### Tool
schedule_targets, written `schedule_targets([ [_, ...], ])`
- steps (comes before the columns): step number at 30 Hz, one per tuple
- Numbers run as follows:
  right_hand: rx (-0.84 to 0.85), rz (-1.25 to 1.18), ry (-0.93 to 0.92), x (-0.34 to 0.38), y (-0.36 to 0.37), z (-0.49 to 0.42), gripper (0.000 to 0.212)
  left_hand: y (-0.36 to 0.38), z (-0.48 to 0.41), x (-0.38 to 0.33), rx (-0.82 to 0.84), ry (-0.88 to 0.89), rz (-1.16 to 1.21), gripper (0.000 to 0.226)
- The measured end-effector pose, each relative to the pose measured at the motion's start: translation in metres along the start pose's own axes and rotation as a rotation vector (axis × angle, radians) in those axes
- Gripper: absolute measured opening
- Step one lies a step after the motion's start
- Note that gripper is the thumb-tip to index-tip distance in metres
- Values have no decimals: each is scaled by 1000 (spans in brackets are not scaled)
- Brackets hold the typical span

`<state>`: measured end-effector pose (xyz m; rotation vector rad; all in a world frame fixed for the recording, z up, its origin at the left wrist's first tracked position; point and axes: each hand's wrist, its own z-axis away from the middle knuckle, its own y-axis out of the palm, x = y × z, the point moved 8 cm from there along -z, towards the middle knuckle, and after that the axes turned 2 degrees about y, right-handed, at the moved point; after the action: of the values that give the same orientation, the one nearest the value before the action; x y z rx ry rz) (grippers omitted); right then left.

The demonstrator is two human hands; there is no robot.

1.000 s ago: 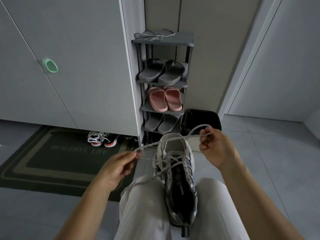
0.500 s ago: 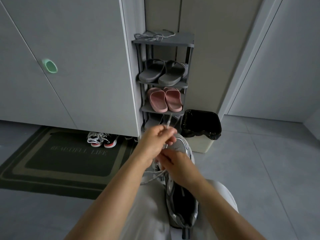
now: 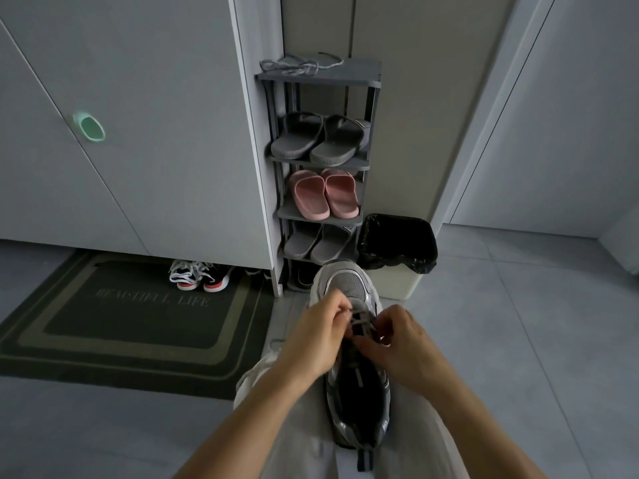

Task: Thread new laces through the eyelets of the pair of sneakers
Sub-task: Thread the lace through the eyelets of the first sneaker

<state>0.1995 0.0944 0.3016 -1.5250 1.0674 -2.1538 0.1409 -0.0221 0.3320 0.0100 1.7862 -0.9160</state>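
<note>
A: sneaker position?
B: on the lap: silver-grey mesh sneaker point(image 3: 349, 285), wedged between thighs in light trousers point(image 3: 301, 409), toe pointing at the grey shoe rack point(image 3: 321, 77).
A: hands?
B: left hand point(image 3: 314, 340) fingers curled, pinching the grey lace point(image 3: 361, 321) at the front eyelets. right hand point(image 3: 404, 344) fingers curled against the opposite eyelet row; can't tell what they grip.
A: second lace?
B: spare grey lace point(image 3: 297, 65) lies bunched on the rack's top shelf.

floor point(image 3: 518, 340): mat point(image 3: 138, 323), bin point(image 3: 394, 281), shoe rack point(image 3: 318, 77) | lap point(image 3: 311, 451): sneaker point(image 3: 349, 285)
</note>
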Motion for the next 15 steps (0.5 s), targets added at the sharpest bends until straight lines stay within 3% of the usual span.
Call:
schedule_targets([
  [4,-76,50,-10,8,-10,6,21,0,11,0,-164,117,-198,5],
  [8,-134,-123,-21,4,-17,12,11,9,19,-6,-232,183,-366,9],
  [15,-51,-600,73,-19,-10,9,35,21,14,-10,-186,169,-391,15],
])
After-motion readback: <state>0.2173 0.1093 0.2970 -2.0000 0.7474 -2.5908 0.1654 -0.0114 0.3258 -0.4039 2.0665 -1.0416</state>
